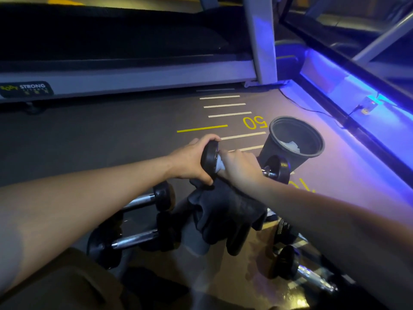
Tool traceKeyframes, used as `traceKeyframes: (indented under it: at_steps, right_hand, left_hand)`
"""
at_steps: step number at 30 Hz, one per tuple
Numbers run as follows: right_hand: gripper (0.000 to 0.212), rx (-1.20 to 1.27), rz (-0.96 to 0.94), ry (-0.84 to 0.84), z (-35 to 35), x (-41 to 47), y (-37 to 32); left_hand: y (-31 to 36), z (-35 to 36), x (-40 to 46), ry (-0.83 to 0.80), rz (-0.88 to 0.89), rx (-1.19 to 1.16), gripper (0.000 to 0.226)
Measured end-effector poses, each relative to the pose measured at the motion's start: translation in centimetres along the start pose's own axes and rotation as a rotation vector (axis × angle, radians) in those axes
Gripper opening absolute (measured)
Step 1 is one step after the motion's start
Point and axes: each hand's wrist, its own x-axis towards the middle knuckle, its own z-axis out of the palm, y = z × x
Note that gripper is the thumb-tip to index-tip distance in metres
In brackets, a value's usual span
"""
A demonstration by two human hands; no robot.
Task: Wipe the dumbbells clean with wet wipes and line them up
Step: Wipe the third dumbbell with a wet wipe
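I hold a black dumbbell in the air in the middle of the view. My left hand grips its left weight head. My right hand wraps a white wet wipe around the chrome handle. The right weight head sticks out past my right hand. Two more dumbbells lie on the floor at the lower left, roughly parallel. Another dumbbell lies at the lower right. A dark cloth hangs below my hands.
A black bin with crumpled white wipes inside stands tilted just beyond the held dumbbell. A treadmill base runs along the far side. A blue-lit platform edge with a cable borders the right. Floor markings with "50" lie ahead.
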Motion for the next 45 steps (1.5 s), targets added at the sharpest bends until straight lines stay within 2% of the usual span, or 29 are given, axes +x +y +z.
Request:
traceKeyframes:
  at_steps: [4, 6, 9, 12, 15, 18, 20, 24, 26, 29, 31, 34, 36, 38, 39, 42, 45]
  right_hand:
    - [0.034, -0.001, -0.008, -0.053, 0.1, 0.4, 0.3]
    - [0.033, 0.119, -0.014, -0.193, -1.0, 1.2, 0.8]
    - [0.010, 0.380, 0.028, -0.446, -2.1, 2.2, 1.5]
    - [0.008, 0.563, 0.055, -0.621, -2.3, 2.5, 2.1]
    - [0.004, 0.503, 0.059, -0.551, -2.6, 2.2, 1.3]
    - [0.016, 0.105, 0.045, -0.288, -2.1, 1.1, 0.1]
    - [0.025, -0.073, 0.035, -0.131, -1.2, 0.1, -0.4]
    - [0.031, -0.145, 0.034, -0.074, -0.4, -0.3, -0.3]
    - [0.022, 0.022, 0.007, -0.189, -1.2, 0.5, 0.4]
    - [0.005, 0.358, 0.024, -0.502, -2.8, 1.8, 1.4]
    - [0.009, 0.482, 0.024, -0.641, -3.2, 2.3, 1.8]
    - [0.016, 0.573, -0.004, -0.725, -3.3, 2.5, 1.8]
    - [0.014, 0.580, 0.021, -0.695, -3.2, 2.4, 1.6]
    - [0.007, 0.518, 0.059, -0.578, -3.1, 1.7, 1.0]
    - [0.005, 0.401, 0.058, -0.486, -2.9, 1.3, 0.7]
    - [0.023, -0.069, 0.026, -0.152, -1.6, -0.4, -0.3]
    - [0.030, -0.207, -0.007, 0.009, -0.4, -1.3, -0.9]
  left_hand:
    - [-0.2, -0.2, 0.0, 0.000, 0.007, -0.033, 0.111]
    - [-0.1, -0.3, 0.0, 0.009, -0.001, -0.055, 0.110]
    - [-0.1, -0.1, -0.1, 0.021, -0.003, -0.061, 0.109]
    - [-0.1, 0.1, -0.2, 0.023, 0.010, -0.040, 0.109]
    - [-0.2, 0.0, -0.2, 0.022, 0.007, -0.048, 0.109]
    - [-0.4, -0.2, -0.2, 0.020, 0.009, -0.054, 0.109]
    - [-0.4, -0.2, -0.2, 0.015, 0.013, -0.051, 0.109]
    - [-0.3, -0.2, -0.2, 0.023, 0.013, -0.067, 0.108]
    - [-0.4, -0.2, -0.3, 0.028, 0.009, -0.086, 0.106]
    - [-0.3, -0.2, -0.5, 0.029, 0.011, -0.092, 0.106]
    - [-0.4, -0.1, -0.6, 0.032, 0.021, -0.086, 0.106]
    - [-0.5, -0.1, -0.8, 0.032, 0.030, -0.085, 0.106]
    - [-0.5, -0.2, -0.8, 0.029, 0.030, -0.093, 0.106]
    - [-0.6, -0.2, -0.9, 0.029, 0.033, -0.092, 0.107]
    - [-0.7, -0.2, -0.9, 0.030, 0.034, -0.088, 0.107]
    - [-0.7, -0.2, -0.9, 0.028, 0.035, -0.083, 0.107]
    - [-0.7, -0.3, -0.9, 0.021, 0.029, -0.085, 0.107]
